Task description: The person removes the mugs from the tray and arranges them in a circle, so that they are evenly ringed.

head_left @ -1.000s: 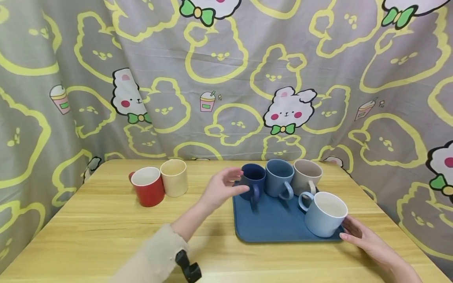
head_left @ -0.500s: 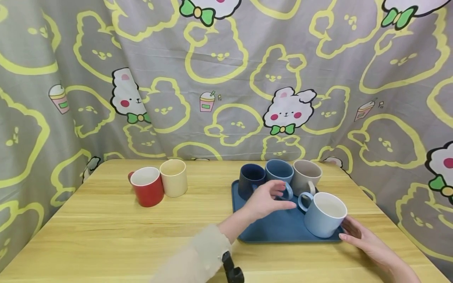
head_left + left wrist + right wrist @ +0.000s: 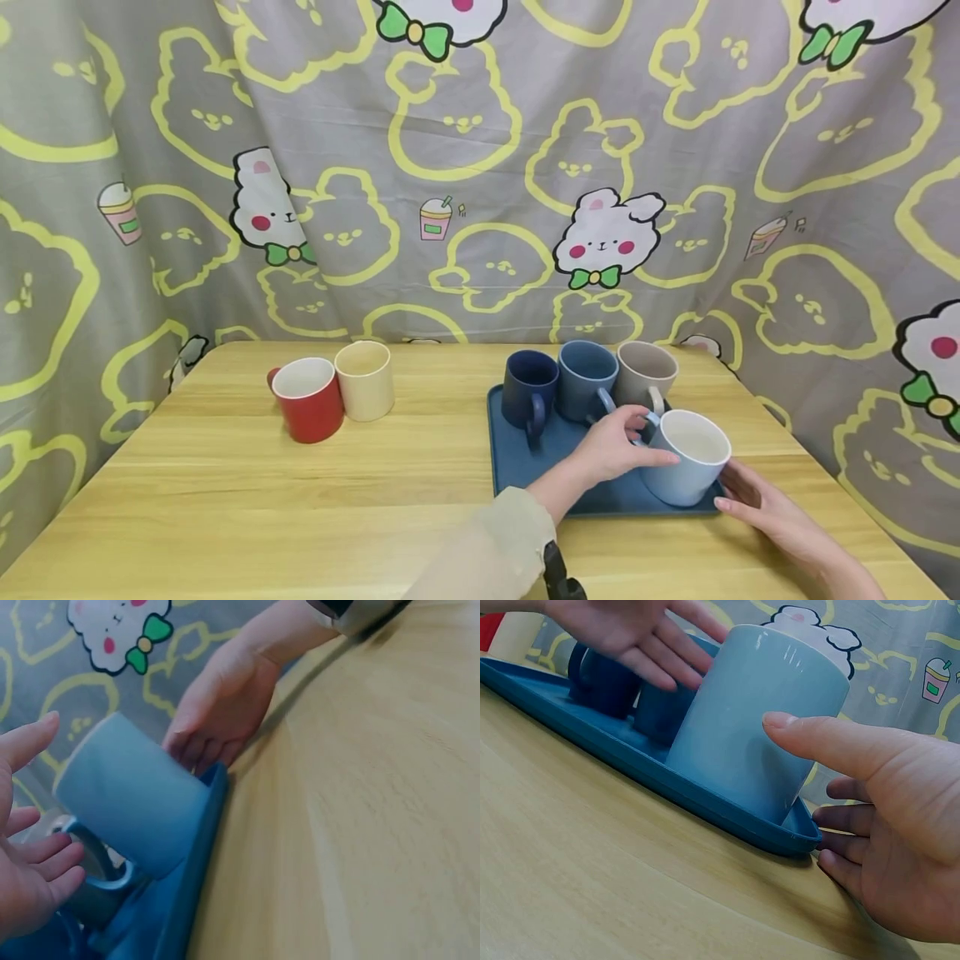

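The left hand (image 3: 611, 447), thumb and fingers parted and gripping nothing, has moved from the navy mug (image 3: 525, 398) to the handle side of the glossy pale-blue mug (image 3: 686, 473), upright at the near-right corner of the blue tray (image 3: 517, 458). The right hand (image 3: 768, 507) stays loosely spread opposite; mid-blue (image 3: 581, 387) and grey (image 3: 639, 385) mugs crowd behind, red (image 3: 311, 410) and cream (image 3: 367, 393) ones farther left on the wood-grained tabletop (image 3: 262, 500).
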Demonstrator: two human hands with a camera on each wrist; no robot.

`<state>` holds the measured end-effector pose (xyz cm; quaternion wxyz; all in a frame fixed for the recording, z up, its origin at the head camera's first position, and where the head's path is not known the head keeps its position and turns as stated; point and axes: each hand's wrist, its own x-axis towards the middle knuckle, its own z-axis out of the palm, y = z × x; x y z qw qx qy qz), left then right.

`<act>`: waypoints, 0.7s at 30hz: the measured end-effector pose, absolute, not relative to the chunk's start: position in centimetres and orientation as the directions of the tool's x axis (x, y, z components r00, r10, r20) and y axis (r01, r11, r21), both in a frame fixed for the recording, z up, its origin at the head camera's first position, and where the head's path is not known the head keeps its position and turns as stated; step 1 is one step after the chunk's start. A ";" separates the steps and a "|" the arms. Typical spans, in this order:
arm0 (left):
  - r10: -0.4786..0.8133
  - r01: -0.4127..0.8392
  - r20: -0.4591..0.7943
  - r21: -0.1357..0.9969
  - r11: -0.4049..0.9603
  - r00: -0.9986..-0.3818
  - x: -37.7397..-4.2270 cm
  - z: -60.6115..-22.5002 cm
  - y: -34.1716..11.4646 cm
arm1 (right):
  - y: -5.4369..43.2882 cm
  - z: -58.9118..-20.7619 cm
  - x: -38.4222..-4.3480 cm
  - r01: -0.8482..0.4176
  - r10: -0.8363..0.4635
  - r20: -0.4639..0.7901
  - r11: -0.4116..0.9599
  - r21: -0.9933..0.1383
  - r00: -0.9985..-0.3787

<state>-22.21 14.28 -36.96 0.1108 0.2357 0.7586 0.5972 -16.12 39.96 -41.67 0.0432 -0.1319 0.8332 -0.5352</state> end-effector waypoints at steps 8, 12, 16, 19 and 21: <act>0.508 0.283 0.145 0.937 0.207 -0.849 -22.0 -38.1 16.2 | 40.1 -41.8 -16.2 -0.186 -0.275 0.077 0.396 -0.899 -0.958; 0.475 0.325 0.183 0.916 0.236 -0.861 -22.1 -38.6 17.1 | 40.2 -41.7 -16.3 -0.172 -0.278 0.062 0.392 -0.904 -0.959; 0.448 0.356 0.216 0.899 0.256 -0.868 -22.2 -39.1 17.8 | 40.2 -41.7 -16.4 -0.175 -0.280 0.063 0.395 -0.902 -0.958; 0.431 0.376 0.241 0.889 0.262 -0.870 -22.1 -39.4 18.3 | 40.2 -41.8 -16.3 -0.198 -0.287 0.082 0.404 -0.893 -0.954; 0.411 0.392 0.259 0.876 0.282 -0.874 -21.8 -39.5 18.6 | 40.3 -42.0 -16.2 -0.213 -0.292 0.094 0.407 -0.888 -0.952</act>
